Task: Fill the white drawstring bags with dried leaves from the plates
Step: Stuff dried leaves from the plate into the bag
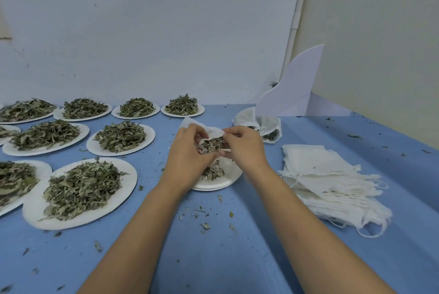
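Above the plate (215, 185), left hand (187, 151) and right hand (244, 147) both pinching the leaf-filled bag (211, 142).

left edge: lower-left plate (44, 170) cut off | centre: central plate (215, 184) and drawstring bag (204, 128) partly hidden by left hand (187, 153), right hand (245, 148)

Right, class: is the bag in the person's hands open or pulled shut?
Open. The left hand and right hand spread the bag at its mouth, and dried leaves show inside.
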Demonstrator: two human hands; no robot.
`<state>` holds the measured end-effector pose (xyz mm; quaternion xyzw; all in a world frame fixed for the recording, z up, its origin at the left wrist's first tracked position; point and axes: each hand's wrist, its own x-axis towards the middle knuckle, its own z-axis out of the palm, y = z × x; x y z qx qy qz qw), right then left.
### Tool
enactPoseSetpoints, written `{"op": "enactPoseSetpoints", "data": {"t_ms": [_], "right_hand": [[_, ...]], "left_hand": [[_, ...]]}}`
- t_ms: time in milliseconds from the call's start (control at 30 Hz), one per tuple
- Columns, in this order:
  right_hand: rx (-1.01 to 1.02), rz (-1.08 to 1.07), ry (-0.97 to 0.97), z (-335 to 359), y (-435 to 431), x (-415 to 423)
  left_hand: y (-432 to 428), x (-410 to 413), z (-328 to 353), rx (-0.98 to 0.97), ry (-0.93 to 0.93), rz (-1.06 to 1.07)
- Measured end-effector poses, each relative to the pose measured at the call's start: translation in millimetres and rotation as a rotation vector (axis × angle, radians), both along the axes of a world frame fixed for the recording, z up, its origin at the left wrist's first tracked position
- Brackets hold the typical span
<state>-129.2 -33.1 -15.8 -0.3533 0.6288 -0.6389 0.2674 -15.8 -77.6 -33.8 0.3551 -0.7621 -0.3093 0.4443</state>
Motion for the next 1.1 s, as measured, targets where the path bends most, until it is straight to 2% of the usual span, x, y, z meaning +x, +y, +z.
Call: {"op": "enactPoseSetpoints", "data": {"t_ms": [100, 200, 333, 600, 700, 967, 1100], "right_hand": [[0.019, 0.007, 0.079, 0, 1, 0], [0.054, -0.035, 0.392, -2, 3, 0], [0.011, 0.007, 0.507, 1, 5, 11], [0.019, 0.16, 0.37, 7, 7, 23], [-0.004, 0.135, 0.321, 5, 5, 23], [-0.056, 0.018, 0.177, -3, 0, 8], [-0.016, 0.002, 0.239, -6, 1, 4]], "left_hand": [[-3, 1, -1, 0.015, 0.026, 0.038], [-4, 2, -2, 0.041, 0.062, 0.08], [-7, 4, -1, 0.077, 0.132, 0.159], [-5, 8, 0, 0.029, 0.166, 0.278], [-8, 9, -1, 0.011, 0.157, 0.28], [-6, 7, 3, 0.212, 0.178, 0.045], [-4, 7, 5, 0.29, 0.198, 0.001]]}}
